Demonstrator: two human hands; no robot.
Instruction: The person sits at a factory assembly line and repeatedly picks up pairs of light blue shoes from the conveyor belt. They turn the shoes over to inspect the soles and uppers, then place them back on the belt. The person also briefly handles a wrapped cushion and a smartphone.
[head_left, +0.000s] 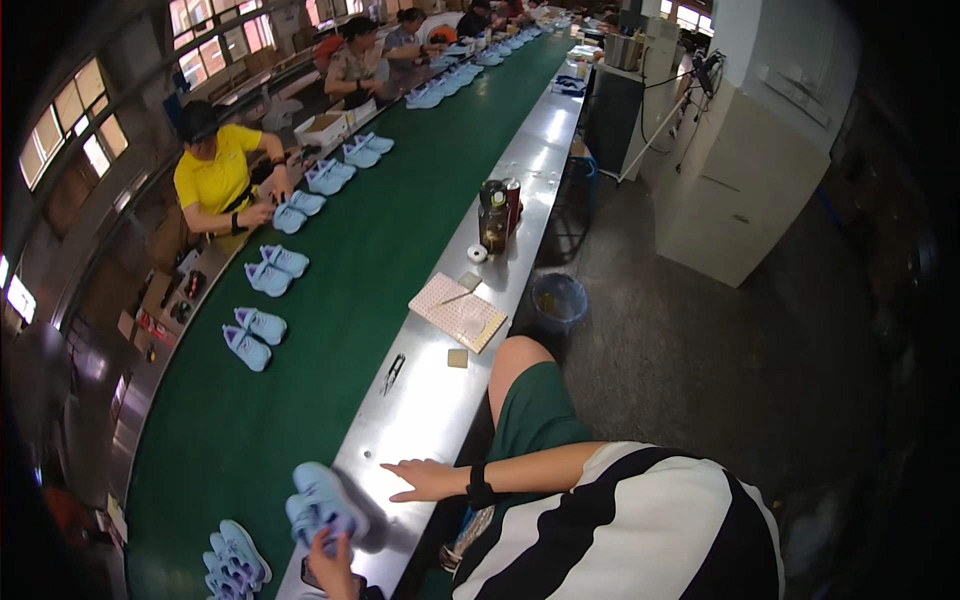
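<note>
At the near end of the metal ledge [415,400], my left hand [335,568] pinches the lower end of a light blue sneaker [325,495]. The sneaker is tilted at the border between the ledge and the green belt; a second one may be pressed against it, but I cannot tell. My right hand [428,480], with a black band at the wrist, reaches across the ledge with fingers stretched out and holds nothing. It is beside the sneaker and apart from it. A dark flat object [308,572] shows partly beneath my left hand.
Pairs of light blue sneakers [250,335] line the green belt [330,300]. Across it, a person in yellow [222,175] handles a pair; others work farther back. A patterned notebook [458,308], bottle [494,220] and tape roll [477,254] lie along the ledge. A bin [558,303] stands on the floor.
</note>
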